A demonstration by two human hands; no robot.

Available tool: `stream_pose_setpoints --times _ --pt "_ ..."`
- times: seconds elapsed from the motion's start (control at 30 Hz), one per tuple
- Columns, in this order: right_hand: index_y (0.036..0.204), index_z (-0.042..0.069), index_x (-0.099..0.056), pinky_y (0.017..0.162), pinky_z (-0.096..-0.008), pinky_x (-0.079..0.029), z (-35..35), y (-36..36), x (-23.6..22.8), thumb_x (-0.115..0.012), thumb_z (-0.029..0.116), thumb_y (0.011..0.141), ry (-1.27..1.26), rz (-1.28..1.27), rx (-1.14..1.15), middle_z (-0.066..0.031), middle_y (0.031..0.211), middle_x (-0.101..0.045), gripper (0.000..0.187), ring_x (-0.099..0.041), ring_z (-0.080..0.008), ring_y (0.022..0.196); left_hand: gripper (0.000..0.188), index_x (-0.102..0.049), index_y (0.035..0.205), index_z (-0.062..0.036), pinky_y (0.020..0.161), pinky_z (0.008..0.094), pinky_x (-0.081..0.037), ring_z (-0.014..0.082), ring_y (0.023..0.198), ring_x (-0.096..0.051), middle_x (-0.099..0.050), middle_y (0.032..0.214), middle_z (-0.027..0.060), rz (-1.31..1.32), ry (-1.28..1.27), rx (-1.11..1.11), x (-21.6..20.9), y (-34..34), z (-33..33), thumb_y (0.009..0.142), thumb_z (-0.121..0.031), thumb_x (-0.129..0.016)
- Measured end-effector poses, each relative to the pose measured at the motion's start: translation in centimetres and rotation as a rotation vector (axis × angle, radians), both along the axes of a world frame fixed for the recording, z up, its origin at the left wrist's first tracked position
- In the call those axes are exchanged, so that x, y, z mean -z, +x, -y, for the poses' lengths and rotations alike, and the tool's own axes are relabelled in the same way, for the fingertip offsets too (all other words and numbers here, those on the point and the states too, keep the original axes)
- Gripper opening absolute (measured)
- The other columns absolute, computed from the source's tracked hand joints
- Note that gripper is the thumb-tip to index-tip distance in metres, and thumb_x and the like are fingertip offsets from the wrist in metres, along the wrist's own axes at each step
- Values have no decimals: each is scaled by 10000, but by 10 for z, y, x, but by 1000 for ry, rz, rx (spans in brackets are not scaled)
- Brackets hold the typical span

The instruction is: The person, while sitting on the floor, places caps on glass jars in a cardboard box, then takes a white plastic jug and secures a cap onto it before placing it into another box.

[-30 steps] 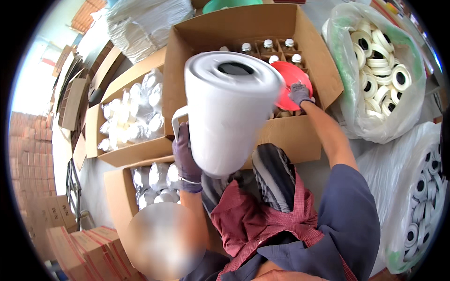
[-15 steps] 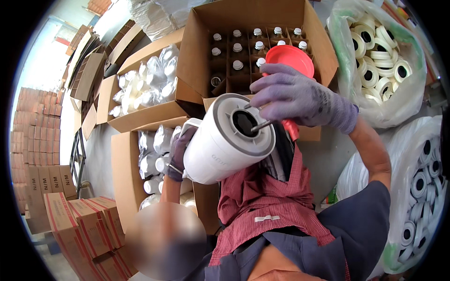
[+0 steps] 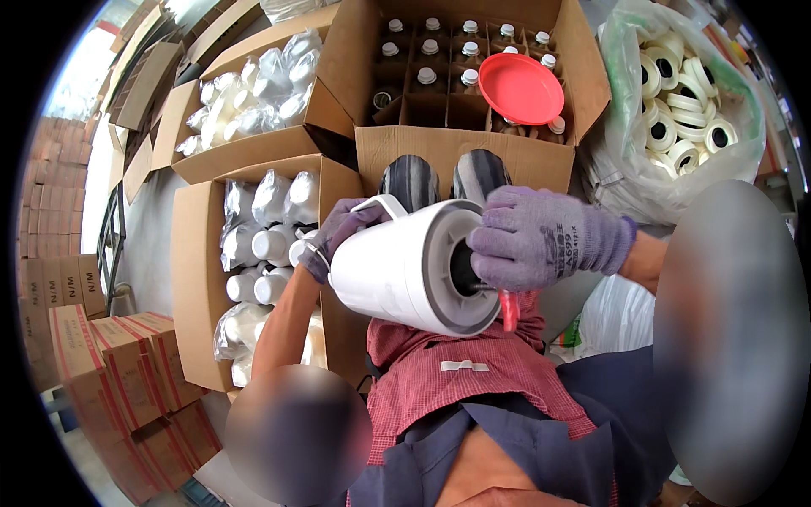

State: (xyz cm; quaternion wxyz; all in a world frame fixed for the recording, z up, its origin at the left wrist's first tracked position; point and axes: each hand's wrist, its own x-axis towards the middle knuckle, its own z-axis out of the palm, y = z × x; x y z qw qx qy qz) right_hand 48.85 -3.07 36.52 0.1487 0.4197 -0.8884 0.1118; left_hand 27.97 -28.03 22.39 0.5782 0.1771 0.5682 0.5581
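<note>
A white thermos-style jug [image 3: 380,275] lies tilted over my lap, its round end with a dark central hole turned to the right. My left hand [image 3: 342,232], in a purple glove, is closed around the jug at its handle side. Also gloved, my right hand [image 3: 536,241] is closed at the dark hole of that end. From under it sticks out a metal tool with a red grip [image 3: 508,310]; the hand hides most of it, and its exact kind cannot be made out.
Ahead stands a divided carton [image 3: 465,144] of white-capped bottles, a red round dish [image 3: 521,89] on top. Cartons with plastic-wrapped white jugs [image 3: 272,243] stand at left. A clear bag [image 3: 604,160] of white rings is at far right. Stacked boxes [image 3: 110,372] are at lower left.
My right hand has come down and closed at the jug's hole, with the red grip now lower. The jug has turned to lie flatter, facing more to the right. The view has shifted.
</note>
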Motion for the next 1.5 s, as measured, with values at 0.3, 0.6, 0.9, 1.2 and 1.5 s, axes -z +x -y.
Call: stream_pose_setpoints --times 0.3,0.6,0.9,1.2,1.5 --pt "847 65 -579 868 -466 -479 -16 35 82 -609 92 710 -19 -1 275 -146 990 -574 142 -597 -265 883 213 -680 995 -96 716 330 -519 222 773 -667 -677 858 77 -1284 378 -56 -85 -31 -34 791 -106 -620" --pt "882 -18 -535 689 -406 -450 -216 -8 188 -639 267 877 -173 298 1154 -195 834 -547 304 -543 -353 780 255 -599 998 -169 1076 440 -359 207 1117 -545 -607 1054 3 -1758 865 302 -61 56 -67 770 -283 -612" --pt "1077 -40 -608 778 -364 -490 -357 -108 305 -641 305 881 -594 464 1381 -161 894 -659 398 -621 -241 838 424 -640 1177 -121 1005 441 -394 368 1163 -507 -581 1214 188 -1573 -288 -674 84 -107 111 761 -182 -689" --pt "1239 15 -554 852 -349 -487 -206 -122 260 -626 240 897 -552 585 1124 -176 1165 -564 416 -605 -254 925 411 -684 1144 -158 992 456 -402 355 1187 -526 -594 1244 156 -1162 -1691 -482 155 -170 335 884 -418 -501" --pt "1275 29 -543 873 -279 -477 -13 -234 115 -622 131 885 -727 894 424 -84 1165 -590 411 -581 -141 1002 358 -627 1128 74 1007 328 -445 225 1112 -606 -653 1145 149 -303 478 -529 -39 -138 61 964 -214 -490"
